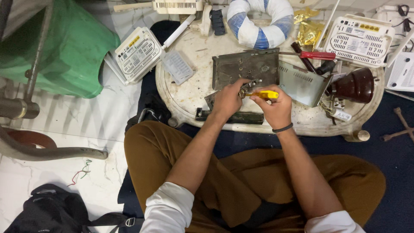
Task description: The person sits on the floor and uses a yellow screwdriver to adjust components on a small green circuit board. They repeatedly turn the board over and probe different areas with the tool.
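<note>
My left hand (pixel 227 100) pinches a small metal part (pixel 249 86) at the lower edge of a dark grey metal plate (pixel 246 67) on a low white table (pixel 185 92). My right hand (pixel 274 105) grips a yellow-handled screwdriver (pixel 266 94), its tip pointing left at that small part. The two hands sit close together, almost touching. Beneath them a dark flat bar (pixel 235 117) lies near the table's front edge.
A grey metal cover (pixel 302 84), a red-handled screwdriver (pixel 317 55), a brown dome-shaped piece (pixel 354 85), white routers (pixel 138 54) (pixel 359 39) and a blue-white ring (pixel 259 21) crowd the table. A green bag (pixel 71 47) and pipes stand left; a black bag (pixel 47 211) lies bottom left.
</note>
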